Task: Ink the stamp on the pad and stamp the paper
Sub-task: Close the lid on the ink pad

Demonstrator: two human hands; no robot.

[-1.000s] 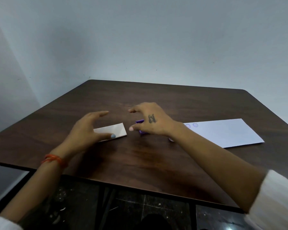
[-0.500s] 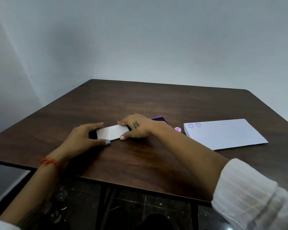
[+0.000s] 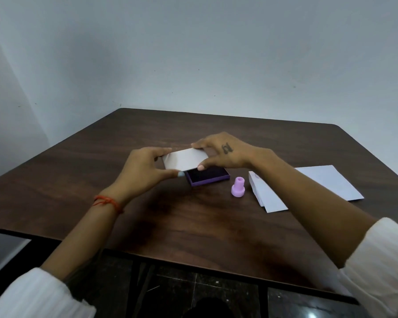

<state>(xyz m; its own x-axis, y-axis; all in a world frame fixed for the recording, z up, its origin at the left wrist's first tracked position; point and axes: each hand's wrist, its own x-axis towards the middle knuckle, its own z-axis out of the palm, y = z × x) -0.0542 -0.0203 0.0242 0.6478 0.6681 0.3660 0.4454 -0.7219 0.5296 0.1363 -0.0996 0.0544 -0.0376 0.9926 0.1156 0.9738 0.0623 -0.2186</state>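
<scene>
from the head view, both hands are up over the middle of the dark wooden counter point(image 3: 83, 180), sharing one white lid point(image 3: 184, 159) between them. the left hand point(image 3: 145, 174) has its fingers point(image 3: 163, 150) closed on the lid's nine o'clock end, thumb under the near edge, while the right hand point(image 3: 225, 152) pinches the three o'clock end with thumb and fingertips. the lid is lifted off the counter and tilted, its near corner hanging just over the ink pad point(image 3: 207, 176). that pad sits open on the counter, a purple tray with a dark inked face, partly under the right hand. at about four o'clock from the pad, close by but not touching, the small pink stamp point(image 3: 237, 187) stands upright on its wide base. further toward three o'clock lies the paper point(image 3: 331, 182), a white sheet flat on the counter, crossed by the right forearm, with a second sheet edge showing at its near end. a red thread point(image 3: 106, 201) circles the left wrist, and white sleeves point(image 3: 381, 260) cover both arms nearer the camera.
</scene>
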